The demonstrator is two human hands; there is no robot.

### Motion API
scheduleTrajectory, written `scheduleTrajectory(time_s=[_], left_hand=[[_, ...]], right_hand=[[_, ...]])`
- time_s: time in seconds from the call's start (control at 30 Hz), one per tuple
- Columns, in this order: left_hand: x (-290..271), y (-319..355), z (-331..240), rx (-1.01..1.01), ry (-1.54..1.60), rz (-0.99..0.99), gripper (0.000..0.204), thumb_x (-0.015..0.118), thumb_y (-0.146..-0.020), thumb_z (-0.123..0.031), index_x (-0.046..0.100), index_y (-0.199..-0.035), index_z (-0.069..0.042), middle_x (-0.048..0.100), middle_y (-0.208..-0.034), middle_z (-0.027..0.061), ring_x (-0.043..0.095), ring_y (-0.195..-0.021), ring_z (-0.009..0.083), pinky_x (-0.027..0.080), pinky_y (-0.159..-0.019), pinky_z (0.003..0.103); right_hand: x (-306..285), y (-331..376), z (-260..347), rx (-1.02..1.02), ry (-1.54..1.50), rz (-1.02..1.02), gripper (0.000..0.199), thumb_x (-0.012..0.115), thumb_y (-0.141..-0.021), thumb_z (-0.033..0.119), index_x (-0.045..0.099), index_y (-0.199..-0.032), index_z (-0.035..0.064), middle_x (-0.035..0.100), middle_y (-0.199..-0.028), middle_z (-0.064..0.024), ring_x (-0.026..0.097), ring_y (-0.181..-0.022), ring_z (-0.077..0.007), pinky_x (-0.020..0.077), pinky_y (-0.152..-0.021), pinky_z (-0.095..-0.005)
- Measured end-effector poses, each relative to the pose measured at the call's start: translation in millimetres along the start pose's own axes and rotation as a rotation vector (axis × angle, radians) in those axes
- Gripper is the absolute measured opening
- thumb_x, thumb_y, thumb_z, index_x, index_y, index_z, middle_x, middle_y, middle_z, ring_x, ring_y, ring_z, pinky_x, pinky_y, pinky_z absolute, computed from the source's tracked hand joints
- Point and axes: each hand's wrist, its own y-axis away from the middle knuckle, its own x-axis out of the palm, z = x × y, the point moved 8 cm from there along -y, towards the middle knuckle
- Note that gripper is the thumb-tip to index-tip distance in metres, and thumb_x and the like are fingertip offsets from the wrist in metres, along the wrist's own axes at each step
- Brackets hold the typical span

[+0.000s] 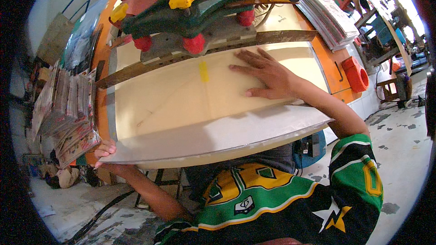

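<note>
Right hand (268, 75): fingers (243, 68) spread flat, palm down, pressing the large pale cream sheet of card (181, 95) near the far edge of the counter, just short of the dark metal clamp bar (204, 52). Nothing gripped, just holding it down.

Left hand (106, 149): at the near-left corner of the counter, fingers curled around the corner of the sheet stack, thumb on top, remaining fingers tucked underneath and out of sight. Closed on the sheet edge, light pinch by the look of it.

The sheet covers most of the orange-rimmed counter (338, 79); its near edge overhangs toward the person's body, with a grey-white sheet layer (218, 138) showing along it. The far edge sits at or under the clamp bar; cannot tell which.

To do this step well, my read: keep the flat hand clear of the bar, square the far edge against it, use the corner hand to steer only, no buckling.

Further out: green machine head with red and yellow knobs (190, 13) above the bar, stack of printed paper packets (68, 109) at the left edge, pile of grey sheets (327, 16) at the far-right corner.
</note>
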Motion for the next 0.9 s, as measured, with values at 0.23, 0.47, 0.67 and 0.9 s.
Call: scheduleTrajectory(time_s=[0.23, 0.47, 0.67, 0.9], left_hand=[[-3.8, -6.6, 2.3, -0.03, 0.002, -0.014, 0.055, 0.044, -0.096, -0.066, 0.045, -0.08, -0.013, 0.044, -0.074, 0.0004, 0.043, -0.076, 0.0144, 0.041, -0.073, 0.031], [-36.6, 0.8, 12.2, -0.11, -0.034, -0.098, 0.057, 0.042, -0.096, -0.068, 0.04, -0.08, -0.013, 0.042, -0.077, 0.0008, 0.043, -0.078, 0.015, 0.042, -0.076, 0.031], [-4.7, 1.6, 3.1, -0.08, -0.102, -0.05, 0.057, 0.038, -0.098, -0.068, 0.04, -0.082, -0.012, 0.042, -0.079, 0.0014, 0.045, -0.081, 0.0153, 0.043, -0.081, 0.033], [-12.4, -2.1, 8.7, -0.103, 0.104, 0.01, 0.055, 0.043, -0.098, -0.063, 0.043, -0.083, -0.011, 0.044, -0.079, 0.0017, 0.046, -0.08, 0.0149, 0.045, -0.081, 0.032]], right_hand=[[-4.1, 9.1, 6.6, -0.103, -0.016, -0.054, 0.075, 0.056, -0.096, 0.053, 0.034, -0.155, 0.0133, 0.027, -0.162, -0.0172, 0.023, -0.151, -0.0336, 0.0149, -0.122, -0.0546], [10.7, -14.1, -7.5, -0.076, 0.02, -0.116, 0.08, 0.055, -0.097, 0.052, 0.028, -0.156, 0.0052, 0.029, -0.161, -0.0171, 0.025, -0.15, -0.0328, 0.017, -0.122, -0.0535], [-1.1, 8.1, -12.6, -0.019, -0.047, -0.083, 0.074, 0.06, -0.096, 0.045, 0.035, -0.153, 0.0049, 0.031, -0.16, -0.0171, 0.026, -0.15, -0.033, 0.0164, -0.122, -0.054], [-15.4, 40.4, -16.1, 0.075, -0.458, -0.088, 0.049, 0.065, -0.094, 0.028, 0.059, -0.137, 0.0058, 0.047, -0.152, -0.0158, 0.037, -0.145, -0.0349, 0.0258, -0.121, -0.0475]])
